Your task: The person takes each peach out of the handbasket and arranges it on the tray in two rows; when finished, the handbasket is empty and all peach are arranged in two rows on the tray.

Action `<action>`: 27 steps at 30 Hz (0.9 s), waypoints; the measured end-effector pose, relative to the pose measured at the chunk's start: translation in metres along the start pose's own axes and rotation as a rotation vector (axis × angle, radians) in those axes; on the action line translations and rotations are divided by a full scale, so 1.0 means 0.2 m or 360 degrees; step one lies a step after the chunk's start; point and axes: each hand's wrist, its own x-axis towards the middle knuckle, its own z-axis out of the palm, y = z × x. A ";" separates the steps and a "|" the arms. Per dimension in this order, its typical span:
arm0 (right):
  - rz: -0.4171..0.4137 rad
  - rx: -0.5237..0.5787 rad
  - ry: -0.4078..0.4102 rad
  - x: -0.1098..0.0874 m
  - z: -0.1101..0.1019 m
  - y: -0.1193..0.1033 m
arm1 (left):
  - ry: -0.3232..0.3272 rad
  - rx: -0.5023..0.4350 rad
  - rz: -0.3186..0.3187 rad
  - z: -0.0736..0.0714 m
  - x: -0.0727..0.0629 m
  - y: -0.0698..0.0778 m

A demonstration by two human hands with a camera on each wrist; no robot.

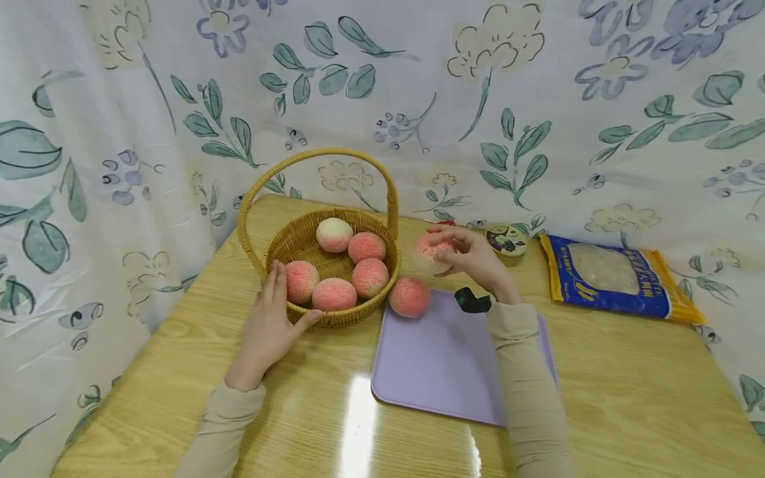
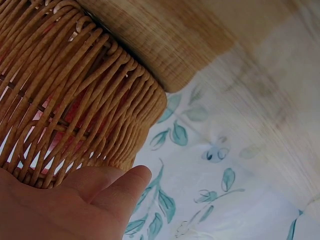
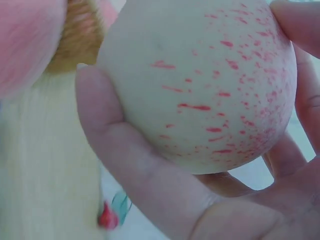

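A pink and cream peach (image 1: pixel 430 254) is in my right hand (image 1: pixel 472 255), above the table to the right of the basket. In the right wrist view, fingers and thumb curl round this pale, red-speckled peach (image 3: pixel 205 90). My left hand (image 1: pixel 269 325) rests against the near left side of the wicker basket (image 1: pixel 352 317), its fingers straight and thumb spread along the front. The left wrist view shows the hand (image 2: pixel 75 205) lying on the woven wall. Several peaches sit inside the basket. Another peach (image 1: pixel 410 297) lies at the lilac tray's (image 1: pixel 442 372) upper left corner.
The basket's tall hoop handle (image 1: pixel 317 154) arches over its back. Behind the right hand stands a small round tin (image 1: pixel 506 240). A blue and yellow food packet (image 1: pixel 621 275) lies at the back right. A floral curtain (image 1: pixel 418 99) hangs behind the wooden table (image 1: pixel 627 398).
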 end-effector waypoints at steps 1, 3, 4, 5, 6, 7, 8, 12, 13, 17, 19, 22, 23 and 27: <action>0.0025 -0.0003 0.0018 -0.03 -0.02 0.02 | 0.0002 0.0001 -0.0001 0.00 0.00 0.00; 0.0079 -0.0015 0.0034 -0.07 -0.04 0.06 | 0.0005 0.0005 -0.0001 0.00 0.00 -0.01; 0.0104 -0.0027 0.0031 -0.10 -0.05 0.08 | 0.0002 0.0009 -0.0004 0.00 0.00 -0.01; 0.0123 -0.0042 0.0026 -0.12 -0.06 0.10 | -0.0001 0.0011 -0.0007 0.00 0.00 -0.01; 0.0145 -0.0065 0.0020 -0.14 -0.06 0.12 | -0.0004 0.0011 -0.0011 0.00 0.00 -0.01; 0.0164 -0.0081 0.0009 -0.15 -0.07 0.14 | -0.0007 0.0010 -0.0013 -0.01 0.00 -0.01; 0.0175 -0.0090 -0.0002 -0.17 -0.07 0.16 | -0.0007 0.0008 -0.0013 -0.01 0.00 -0.01; 0.0209 -0.0133 0.0000 -0.21 -0.07 0.23 | -0.0016 0.0008 -0.0015 -0.01 0.00 -0.01; 0.0207 -0.0132 -0.0002 -0.22 -0.07 0.24 | -0.0016 0.0012 -0.0013 -0.01 0.00 -0.01; 0.0210 -0.0138 -0.0028 -0.24 -0.07 0.30 | -0.0019 0.0022 -0.0008 -0.01 0.00 -0.01; 0.0218 -0.0099 -0.0054 -0.25 -0.07 0.33 | -0.0020 0.0021 -0.0006 -0.01 0.00 -0.01; 0.0222 -0.0054 -0.0072 -0.26 -0.08 0.36 | -0.0021 0.0015 -0.0004 0.00 0.00 -0.01; 0.0223 -0.0033 -0.0074 -0.26 -0.09 0.36 | -0.0023 0.0011 -0.0006 0.00 0.00 -0.01; 0.0230 -0.0021 -0.0084 -0.26 -0.10 0.37 | -0.0012 0.0008 0.0006 0.00 0.00 0.00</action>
